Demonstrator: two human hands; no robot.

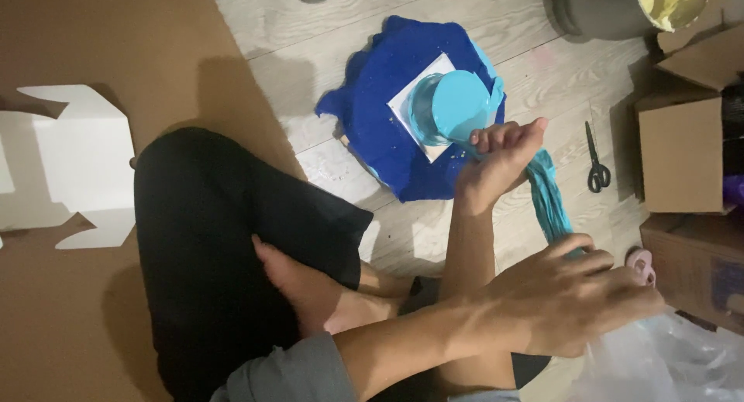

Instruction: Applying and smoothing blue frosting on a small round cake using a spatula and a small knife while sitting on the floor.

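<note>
Sat on the floor [310, 38]. My right hand [500, 158] and left hand [573, 297] each closed around the teal slime strand [549, 197], stretched taut between them, beside the blue slime slab [387, 115]. Scissors [596, 160] lay nearby.

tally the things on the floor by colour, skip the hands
blue: 3 - dark blue cloth, light blue round lid, teal strip
white: 1 - cut card
black: 1 - scissors
brown: 2 - boxes
total: 7
</note>
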